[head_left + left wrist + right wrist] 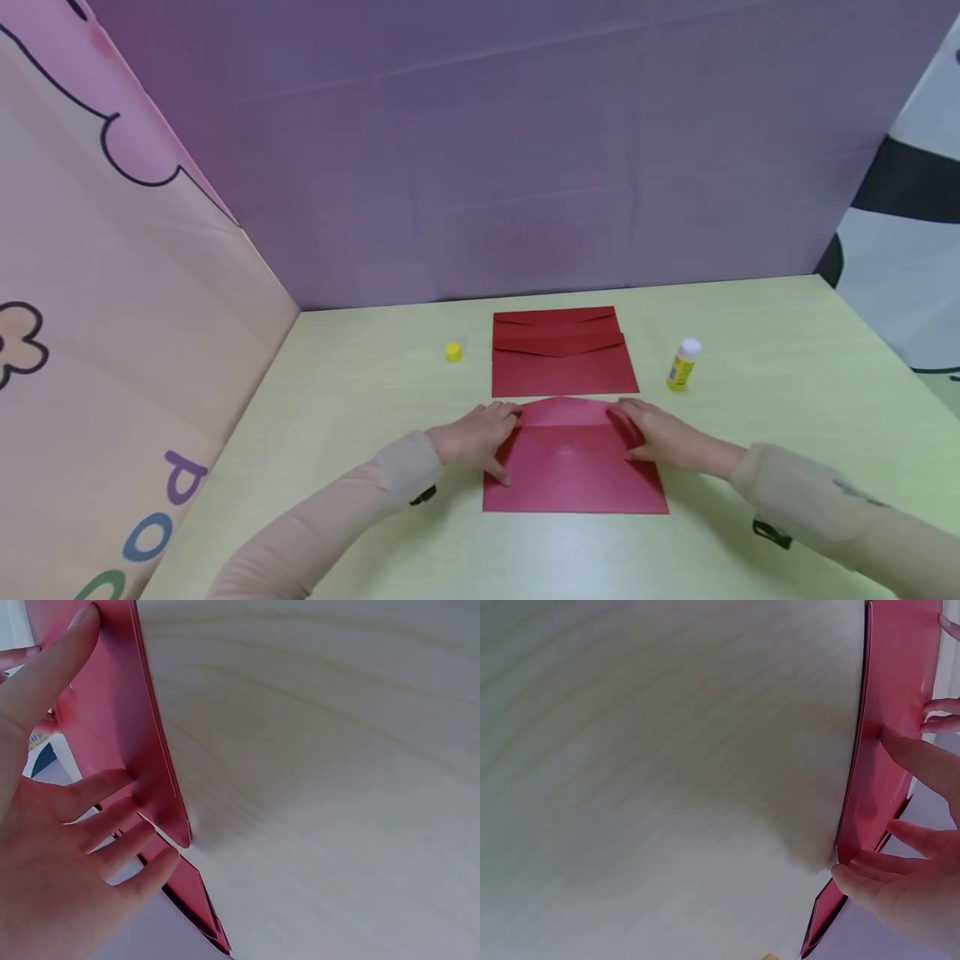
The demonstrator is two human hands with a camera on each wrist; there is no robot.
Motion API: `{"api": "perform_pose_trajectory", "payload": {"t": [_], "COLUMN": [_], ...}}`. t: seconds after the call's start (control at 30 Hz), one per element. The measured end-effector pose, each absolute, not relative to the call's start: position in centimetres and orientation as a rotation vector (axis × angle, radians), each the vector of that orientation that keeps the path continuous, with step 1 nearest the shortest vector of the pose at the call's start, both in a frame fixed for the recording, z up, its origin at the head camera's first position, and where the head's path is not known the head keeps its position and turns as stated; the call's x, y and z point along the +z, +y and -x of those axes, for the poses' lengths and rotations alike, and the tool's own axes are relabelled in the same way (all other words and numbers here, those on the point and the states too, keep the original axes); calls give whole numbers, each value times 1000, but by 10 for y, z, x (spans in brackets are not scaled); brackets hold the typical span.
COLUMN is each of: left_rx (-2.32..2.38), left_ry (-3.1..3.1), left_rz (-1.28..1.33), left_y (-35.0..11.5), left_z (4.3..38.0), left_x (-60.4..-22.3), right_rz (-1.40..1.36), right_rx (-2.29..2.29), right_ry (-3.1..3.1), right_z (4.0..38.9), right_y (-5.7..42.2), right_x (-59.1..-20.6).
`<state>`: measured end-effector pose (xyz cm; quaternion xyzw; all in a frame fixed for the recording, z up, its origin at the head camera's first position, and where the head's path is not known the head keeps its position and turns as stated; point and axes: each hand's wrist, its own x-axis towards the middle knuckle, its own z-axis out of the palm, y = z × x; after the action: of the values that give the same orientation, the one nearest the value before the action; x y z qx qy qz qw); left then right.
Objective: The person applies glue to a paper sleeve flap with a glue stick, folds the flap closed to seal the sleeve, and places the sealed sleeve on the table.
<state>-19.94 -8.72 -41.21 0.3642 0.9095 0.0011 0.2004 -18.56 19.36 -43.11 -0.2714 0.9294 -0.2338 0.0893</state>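
A red envelope [573, 479] lies on the table with its pointed flap [561, 411] raised on the far side. My left hand [477, 437] touches its left side, thumb on the body and fingers by the flap's left corner. In the left wrist view those fingers [112, 825] look extended and spread along the red paper. At the opposite side, my right hand [660, 433] has its thumb on the right edge and fingertips at the flap's right corner. Its fingers [911, 836] look loosely extended in the right wrist view.
Two more red envelopes [562, 375] overlap just beyond, flaps folded down. To their right stands a yellow glue stick [681, 371], white end up; a small yellow cap [453, 352] sits to their left. A purple cloth wall [480, 167] rises behind the pale table [360, 358].
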Motion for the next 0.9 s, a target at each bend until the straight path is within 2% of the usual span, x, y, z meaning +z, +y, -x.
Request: {"api": "perform_pose_trajectory", "payload": {"t": [0.4,0.9], "left_rx": [89,67], "left_ry": [2593,2661], "left_rz": [-891,-1162], "left_y": [-86,-91], "left_z": [198,185], "left_x": [-415,-415], "right_rz": [911,1046], "right_rx": [-636,-562], "right_ry": [2864,2875], "right_z": [182,176], "right_y": [193,191], "right_x": [-430,-428]}}
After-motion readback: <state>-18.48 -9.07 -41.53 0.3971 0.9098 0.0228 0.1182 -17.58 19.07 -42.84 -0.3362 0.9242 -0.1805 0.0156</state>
